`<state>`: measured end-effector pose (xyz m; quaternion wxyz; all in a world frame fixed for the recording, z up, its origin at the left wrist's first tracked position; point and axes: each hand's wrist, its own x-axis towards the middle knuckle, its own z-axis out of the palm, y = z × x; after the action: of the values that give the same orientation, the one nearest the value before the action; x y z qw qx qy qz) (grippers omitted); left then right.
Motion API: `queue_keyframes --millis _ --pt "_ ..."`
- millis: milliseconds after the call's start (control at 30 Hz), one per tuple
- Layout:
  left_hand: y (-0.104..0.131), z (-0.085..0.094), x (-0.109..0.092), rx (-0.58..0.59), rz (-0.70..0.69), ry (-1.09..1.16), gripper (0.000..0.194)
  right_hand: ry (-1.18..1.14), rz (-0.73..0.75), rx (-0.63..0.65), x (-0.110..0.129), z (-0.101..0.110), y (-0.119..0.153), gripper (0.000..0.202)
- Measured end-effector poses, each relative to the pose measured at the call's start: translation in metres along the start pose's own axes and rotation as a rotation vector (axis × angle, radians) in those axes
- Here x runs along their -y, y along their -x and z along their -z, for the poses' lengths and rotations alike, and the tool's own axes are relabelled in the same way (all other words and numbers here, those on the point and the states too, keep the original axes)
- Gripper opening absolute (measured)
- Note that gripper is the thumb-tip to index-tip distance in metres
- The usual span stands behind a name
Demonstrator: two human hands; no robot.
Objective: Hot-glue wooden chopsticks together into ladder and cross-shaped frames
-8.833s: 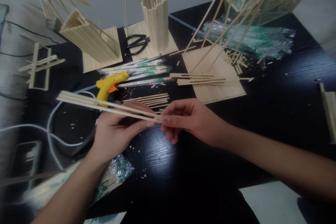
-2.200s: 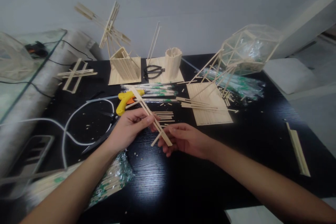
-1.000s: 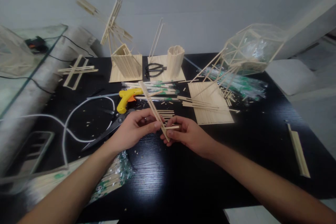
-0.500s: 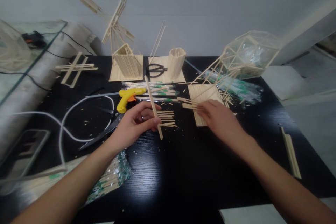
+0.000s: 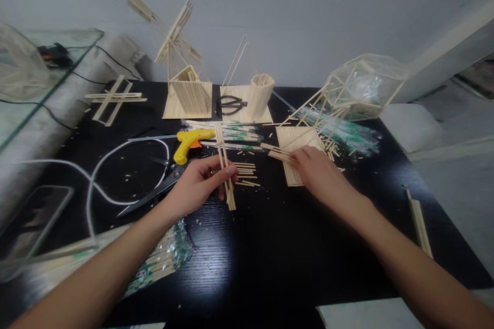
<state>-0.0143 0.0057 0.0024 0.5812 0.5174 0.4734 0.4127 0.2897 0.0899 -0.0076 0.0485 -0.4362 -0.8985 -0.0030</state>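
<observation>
My left hand (image 5: 210, 177) grips a narrow frame of pale wooden sticks (image 5: 227, 185), its long side tilted upright between thumb and fingers. Just right of it, several short sticks (image 5: 247, 170) lie in a row on the black table (image 5: 270, 247). My right hand (image 5: 314, 167) is closed on one end of a second stick piece (image 5: 277, 152), which points left over the edge of a flat stick panel (image 5: 291, 172). A yellow glue gun (image 5: 187, 145) lies behind my left hand.
Scissors (image 5: 154, 195) and a looped white cable (image 5: 90, 180) lie at left, with bagged sticks (image 5: 162, 262) nearer me. Stick models, including a windmill (image 5: 189, 95), a cup (image 5: 261, 93) and a domed frame (image 5: 363, 85), stand along the back.
The piece in my left hand has turned, so two parallel strips now show where one narrow edge did. My right hand has shifted only slightly.
</observation>
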Motion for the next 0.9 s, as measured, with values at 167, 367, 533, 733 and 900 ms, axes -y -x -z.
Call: queue_keyframes --millis 167,367,533,733,900 --pt "0.0 0.0 -0.001 -0.018 0.004 -0.012 0.041 -0.449 -0.085 -0.097 0.003 0.024 0.001 0.018" --pt "0.001 0.0 0.001 -0.002 0.014 -0.113 0.04 -1.327 -0.299 0.108 0.029 0.04 -0.01 0.025" --pt "0.002 0.0 0.001 -0.001 0.02 -0.206 0.039 -1.874 -0.348 0.21 0.058 0.014 -0.016 0.024" --pt "0.001 -0.001 0.002 0.036 0.025 -0.206 0.033 -2.016 -0.338 0.231 0.07 -0.009 -0.014 0.018" --pt "-0.001 -0.004 0.002 0.076 0.012 -0.161 0.03 -2.06 -0.345 0.26 0.071 -0.018 -0.011 0.022"
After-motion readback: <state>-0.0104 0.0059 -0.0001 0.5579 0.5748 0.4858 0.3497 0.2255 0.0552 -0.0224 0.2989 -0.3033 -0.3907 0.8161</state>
